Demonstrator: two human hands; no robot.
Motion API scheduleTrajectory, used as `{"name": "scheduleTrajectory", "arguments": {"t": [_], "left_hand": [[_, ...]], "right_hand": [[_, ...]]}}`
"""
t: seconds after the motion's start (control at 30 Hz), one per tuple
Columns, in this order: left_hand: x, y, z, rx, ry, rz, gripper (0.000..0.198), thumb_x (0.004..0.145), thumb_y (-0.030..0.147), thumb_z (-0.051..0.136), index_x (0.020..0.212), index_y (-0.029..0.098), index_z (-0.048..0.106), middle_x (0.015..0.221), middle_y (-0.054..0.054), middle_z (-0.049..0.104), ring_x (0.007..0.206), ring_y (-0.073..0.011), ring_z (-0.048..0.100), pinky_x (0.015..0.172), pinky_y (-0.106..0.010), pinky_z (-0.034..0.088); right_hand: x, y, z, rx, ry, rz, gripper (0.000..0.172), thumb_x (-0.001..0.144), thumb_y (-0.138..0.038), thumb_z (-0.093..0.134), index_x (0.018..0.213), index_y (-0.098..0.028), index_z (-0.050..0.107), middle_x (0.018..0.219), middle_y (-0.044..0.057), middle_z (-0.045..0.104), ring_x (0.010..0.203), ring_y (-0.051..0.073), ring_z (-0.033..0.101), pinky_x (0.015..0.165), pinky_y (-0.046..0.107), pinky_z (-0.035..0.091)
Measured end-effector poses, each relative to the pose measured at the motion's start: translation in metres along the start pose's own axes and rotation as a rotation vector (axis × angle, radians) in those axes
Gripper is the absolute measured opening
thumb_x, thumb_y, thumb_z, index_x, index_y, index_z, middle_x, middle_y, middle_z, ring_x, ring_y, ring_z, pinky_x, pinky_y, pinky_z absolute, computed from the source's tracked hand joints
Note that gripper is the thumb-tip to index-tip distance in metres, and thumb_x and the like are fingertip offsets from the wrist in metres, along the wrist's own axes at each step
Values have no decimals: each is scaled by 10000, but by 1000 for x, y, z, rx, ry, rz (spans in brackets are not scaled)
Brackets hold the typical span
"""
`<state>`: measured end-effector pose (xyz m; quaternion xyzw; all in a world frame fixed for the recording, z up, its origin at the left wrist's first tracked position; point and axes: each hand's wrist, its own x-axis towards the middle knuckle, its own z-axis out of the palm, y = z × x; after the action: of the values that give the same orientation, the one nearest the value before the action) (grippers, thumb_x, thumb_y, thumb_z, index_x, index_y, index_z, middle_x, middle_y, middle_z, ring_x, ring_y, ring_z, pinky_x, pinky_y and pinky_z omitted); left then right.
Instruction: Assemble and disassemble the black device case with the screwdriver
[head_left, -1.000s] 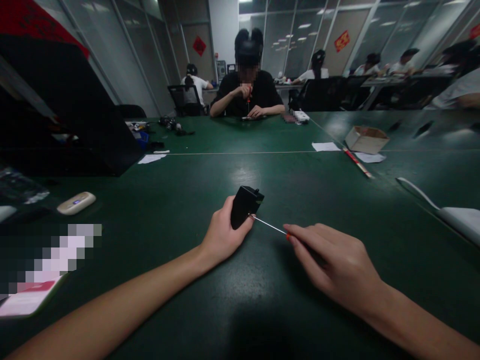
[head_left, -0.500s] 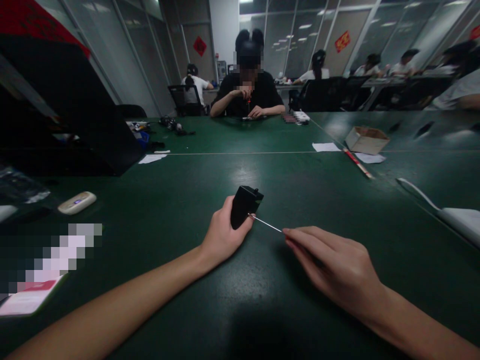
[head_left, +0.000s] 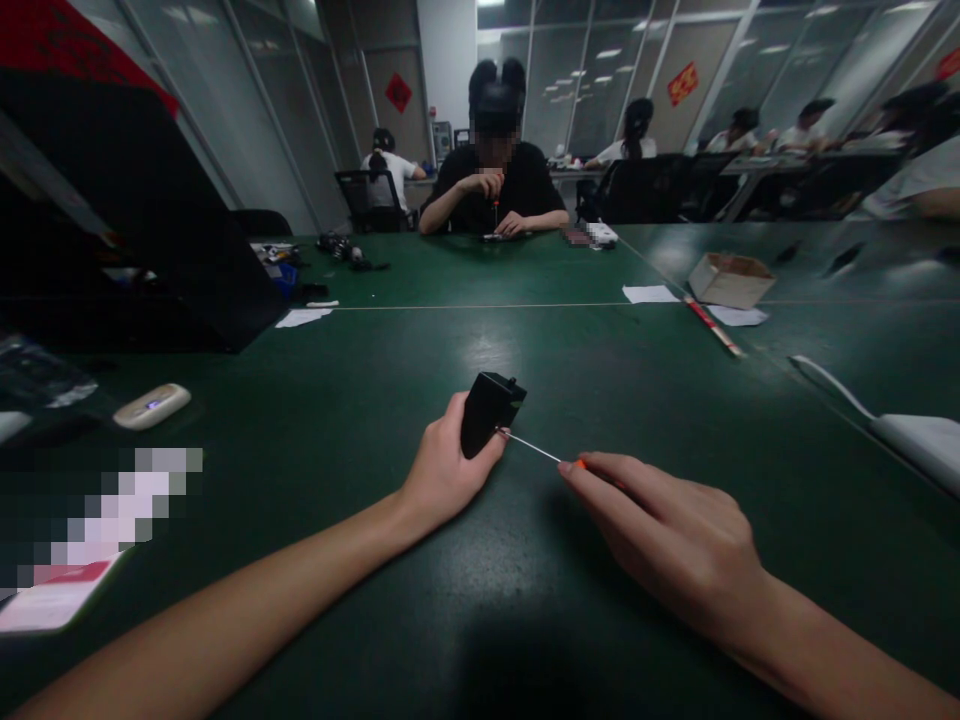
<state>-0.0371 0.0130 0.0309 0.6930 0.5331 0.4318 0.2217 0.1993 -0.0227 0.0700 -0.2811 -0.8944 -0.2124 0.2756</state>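
Observation:
In the middle of the head view, my left hand (head_left: pixel 451 462) is closed around a small black box-shaped device (head_left: pixel 484 412) and holds it tilted above the green table. A small knob sticks up from the device's top edge. My right hand (head_left: pixel 667 525) pinches the orange handle of a thin screwdriver (head_left: pixel 532 447); most of the handle is hidden by the fingers. The metal shaft points left, and its tip meets the lower right side of the device, beside my left thumb. What exactly the tip touches is too small to tell.
On the green table (head_left: pixel 360 400) lie a white oval case (head_left: pixel 152 407) and a partly blurred pink-white card (head_left: pixel 67 595) at left. An open cardboard box (head_left: pixel 729 281), papers, a red stick (head_left: pixel 712 327) and a white device (head_left: pixel 926 445) are at right. A person (head_left: pixel 495 180) sits opposite.
The fingers of my right hand have rolled on the screwdriver, so its orange handle now shows between them. My left hand and the black device have stayed in place.

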Motion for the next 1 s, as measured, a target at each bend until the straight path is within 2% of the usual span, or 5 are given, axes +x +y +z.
{"name": "scheduleTrajectory", "arguments": {"t": [0.27,0.57,0.73,0.83,1.0], "left_hand": [[0,-1,1,-9,-24,-2,318,897,376,597,1130,174,521,862,-19,623,705,-153,554,635,-252,403],[0,-1,1,-15,-29,-8,305,895,369,602,1114,172,523,843,-16,619,697,-152,551,629,-258,401],[1,-2,0,-44,-25,-27,317,892,381,609,1119,171,539,850,-21,628,718,-164,562,653,-273,411],[2,-6,0,-186,-42,-51,380,875,416,641,1158,178,551,947,-40,645,846,-189,592,764,-297,443],[3,-9,4,-862,-171,-182,474,909,479,583,1264,171,518,1210,-111,641,1105,-240,605,954,-356,453]], "right_hand": [[7,2,2,57,-3,40,277,966,-192,535,1182,-33,608,903,132,725,718,187,676,619,292,549],[-1,2,1,-6,4,-14,284,929,-111,561,1210,-106,600,985,111,718,694,168,657,555,277,507],[-1,2,2,4,-17,-49,292,932,-80,524,1212,-105,604,1003,128,705,768,194,669,607,288,517],[2,4,7,147,-58,94,301,945,-155,545,1236,-98,599,1028,137,688,812,201,672,661,294,537],[9,9,21,620,-211,567,186,937,-319,580,1000,-168,671,859,49,686,746,172,657,683,293,530]]}}
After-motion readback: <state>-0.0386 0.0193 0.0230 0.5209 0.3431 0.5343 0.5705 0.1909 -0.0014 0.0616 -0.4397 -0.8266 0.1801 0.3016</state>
